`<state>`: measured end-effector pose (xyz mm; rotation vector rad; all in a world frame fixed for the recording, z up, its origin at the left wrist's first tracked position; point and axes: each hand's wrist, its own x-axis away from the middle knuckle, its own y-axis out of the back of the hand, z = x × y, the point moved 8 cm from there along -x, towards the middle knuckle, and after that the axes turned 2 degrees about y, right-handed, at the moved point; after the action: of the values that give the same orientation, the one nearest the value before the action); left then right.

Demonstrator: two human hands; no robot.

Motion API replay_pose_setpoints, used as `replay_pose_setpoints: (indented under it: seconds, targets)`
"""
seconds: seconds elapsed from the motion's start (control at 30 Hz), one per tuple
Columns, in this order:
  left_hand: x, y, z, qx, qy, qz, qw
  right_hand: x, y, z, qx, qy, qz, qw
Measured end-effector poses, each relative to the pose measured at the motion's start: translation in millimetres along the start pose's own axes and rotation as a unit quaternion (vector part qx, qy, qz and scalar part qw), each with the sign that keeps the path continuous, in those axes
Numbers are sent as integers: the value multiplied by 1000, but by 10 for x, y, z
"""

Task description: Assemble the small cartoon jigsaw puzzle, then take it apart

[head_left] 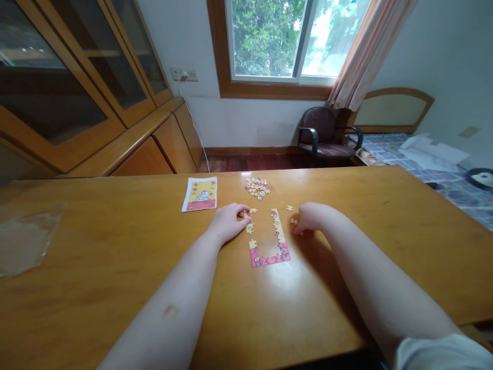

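Note:
On the wooden table (115,246) lies a partly joined jigsaw frame (269,246), yellow above and pink along the bottom. My left hand (227,221) rests just left of it, fingers curled and pinched on a small puzzle piece (246,213). My right hand (310,217) sits to the right of the frame, fingers curled down beside a loose piece (294,222). Two loose pieces (289,208) lie between the hands. A heap of unsorted pieces (257,187) sits further back. A reference picture card (200,194) lies at the back left.
A crumpled clear plastic bag (26,236) lies at the table's left edge. Behind the table stand a wooden cabinet (77,103), a dark armchair (327,133) under the window, and a bed (442,169) on the right.

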<state>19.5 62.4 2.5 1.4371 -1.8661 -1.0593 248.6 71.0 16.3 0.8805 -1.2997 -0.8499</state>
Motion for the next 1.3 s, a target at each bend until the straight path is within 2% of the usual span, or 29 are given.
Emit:
replay_pose_setpoints:
  seconds: [0.1, 0.2, 0.3, 0.4, 0.5, 0.6, 0.73, 0.87, 0.93, 1.1, 1.23, 1.3]
  targets:
    - [-1, -1, -1, -1, 5, 0, 1000, 57, -87, 74, 61, -10, 43, 997]
    - [-1, 1, -3, 3, 8, -1, 1000, 115, -122, 102, 59, -2, 45, 997]
    - [-5, -3, -1, 8, 7, -1, 1000, 189, -195, 32, -23, 12, 24, 999]
    - [-10, -8, 2, 6, 3, -3, 1000, 262, -266, -37, -110, 56, -14, 992]
    - [-11, -9, 2, 6, 2, -6, 1000, 309, -302, -61, -152, 88, -20, 984]
    - [-8, -11, 5, 5, 7, -4, 1000, 282, -171, -1, -174, 111, -52, 977]
    - [-7, -10, 4, 4, 10, -2, 1000, 77, 58, 181, -259, 147, -115, 948]
    - [-10, -12, 9, -2, 10, -3, 1000, -185, 52, 340, -333, 170, -153, 915]
    - [-12, -14, 9, -7, 6, -3, 1000, -248, 2, 424, -328, 199, -164, 909]
    - [-14, -11, 12, -6, 4, -9, 1000, -301, -49, 479, -264, 208, -196, 921]
    - [-16, -18, 16, 0, 4, -8, 1000, -278, 0, 559, -226, 266, -229, 909]
    - [-16, -20, 20, -2, 3, -9, 1000, -281, 18, 544, -225, 263, -251, 904]
